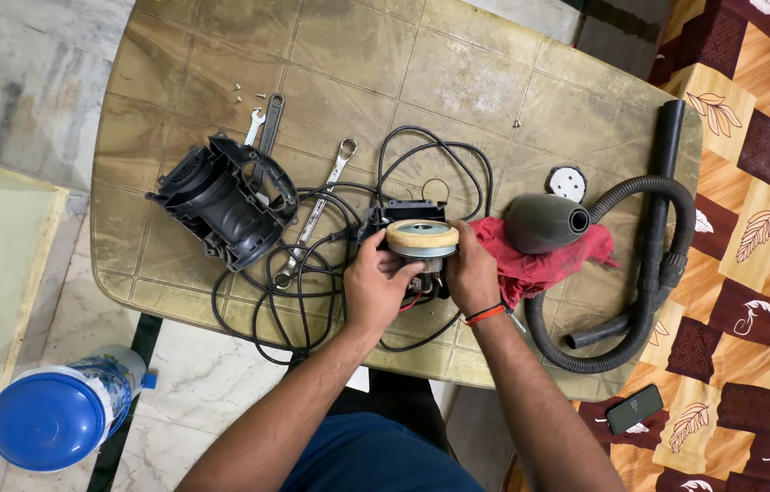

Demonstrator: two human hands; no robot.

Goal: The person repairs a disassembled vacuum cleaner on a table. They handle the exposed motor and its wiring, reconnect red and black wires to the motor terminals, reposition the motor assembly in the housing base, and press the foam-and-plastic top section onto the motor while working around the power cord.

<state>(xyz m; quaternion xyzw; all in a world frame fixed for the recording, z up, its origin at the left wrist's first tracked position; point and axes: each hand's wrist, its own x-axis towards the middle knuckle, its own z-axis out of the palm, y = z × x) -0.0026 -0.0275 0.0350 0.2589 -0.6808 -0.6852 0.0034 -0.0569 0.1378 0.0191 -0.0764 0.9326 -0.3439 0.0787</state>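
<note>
**Motor out of the vac, both hands on it**

So the motor (421, 244) sits near the front-middle of the table (494, 82), and everything else is spread around it. It's a round unit with a tan disc on top and a black body underneath, red wires poking out below. Left hand (376, 284) has its grip wrapped around the motor's left side, fingers closed on the body under the disc. Right hand (472, 273) is grasping the right side the same way, with an orange band on that wrist.

Left of the motor: the black housing (221, 202) lying on its side, open end up. Between housing and motor there's a wrench (317, 211), and a second wrench (256, 126) plus a black-handled tool sit just behind the housing. A few screws (248, 93) lie further back from those.

The black cord (312, 301) loops all around the motor, mostly to its left and behind it.

Right of the motor: a red rag (540, 264) touching the right hand, with a dark nozzle (544, 222) resting on it. Further right the hose (649, 273) curls round in a big loop. A small round white-and-black cap (567, 182) lies just behind the nozzle.

Off the table, a blue jug (52, 417) stands on the floor well to the left, and a phone (635, 408) lies on the patterned cloth to the right.
</note>
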